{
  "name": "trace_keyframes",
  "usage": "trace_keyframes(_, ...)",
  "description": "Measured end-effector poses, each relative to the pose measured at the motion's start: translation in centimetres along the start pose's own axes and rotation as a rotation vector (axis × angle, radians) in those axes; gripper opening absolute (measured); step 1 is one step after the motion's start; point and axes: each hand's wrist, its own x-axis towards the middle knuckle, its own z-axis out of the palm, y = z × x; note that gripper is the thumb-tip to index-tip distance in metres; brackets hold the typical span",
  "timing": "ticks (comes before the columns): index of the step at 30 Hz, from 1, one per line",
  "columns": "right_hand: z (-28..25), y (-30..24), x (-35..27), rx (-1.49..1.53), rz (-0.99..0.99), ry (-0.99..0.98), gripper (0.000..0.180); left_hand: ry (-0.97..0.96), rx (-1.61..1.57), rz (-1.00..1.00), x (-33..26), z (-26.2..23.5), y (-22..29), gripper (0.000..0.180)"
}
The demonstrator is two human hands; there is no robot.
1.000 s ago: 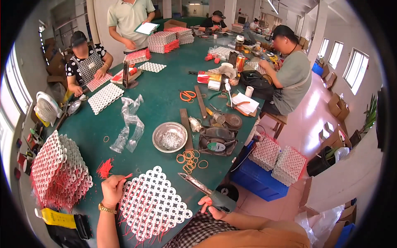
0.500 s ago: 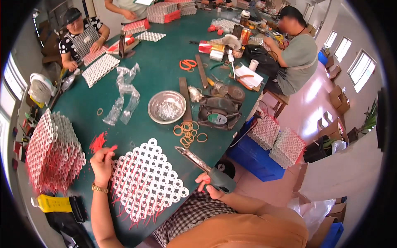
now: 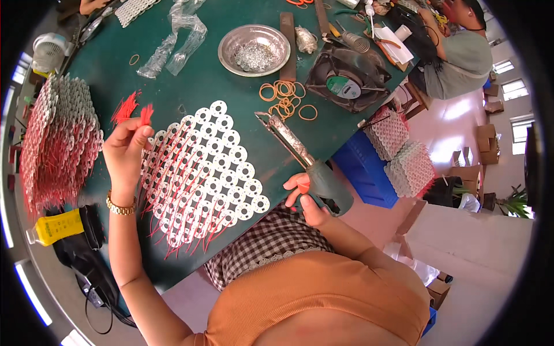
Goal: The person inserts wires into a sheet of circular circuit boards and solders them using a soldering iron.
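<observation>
Between the thumb and fingers of my left hand (image 3: pixel 126 149), a small bundle of short red wires (image 3: pixel 146 114) points upward. More red wires (image 3: pixel 124 109) lie loose on the table just beyond it. My right hand (image 3: pixel 310 205) grips the dark handle of a soldering gun (image 3: pixel 291 141), its metal tip angled up and left above the table. Between both hands lies a panel of white round circuit boards (image 3: pixel 213 167) joined in a grid. Thin red wires run across its left and lower parts, some hanging past the edge. The gun's tip is apart from the panel.
A metal bowl (image 3: pixel 254 33) with silvery bits, rubber bands (image 3: pixel 284 95) and a black fan (image 3: pixel 346 81) sit beyond the panel. Stacked wired panels (image 3: pixel 60 138) stand at left, near a yellow bottle (image 3: pixel 57 226). A blue crate (image 3: pixel 365 167) is right; a co-worker (image 3: pixel 459 63) sits farther off.
The view has tilted down, so the table's things appear higher and larger. The wires in my left hand have turned from pointing right to pointing up. My right hand keeps its grip on the soldering gun.
</observation>
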Motion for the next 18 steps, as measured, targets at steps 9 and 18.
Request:
trace_keyframes(9,0.0,-3.5,0.9,-0.025,0.275,-0.014,0.034,-0.185,0.343,0.035,-2.2,4.3,3.0,0.004)
trace_keyframes(18,0.3,-3.9,0.0,-0.116,0.320,-0.143,0.048,-0.157,0.471,0.135,-7.0,5.0,3.9,0.004)
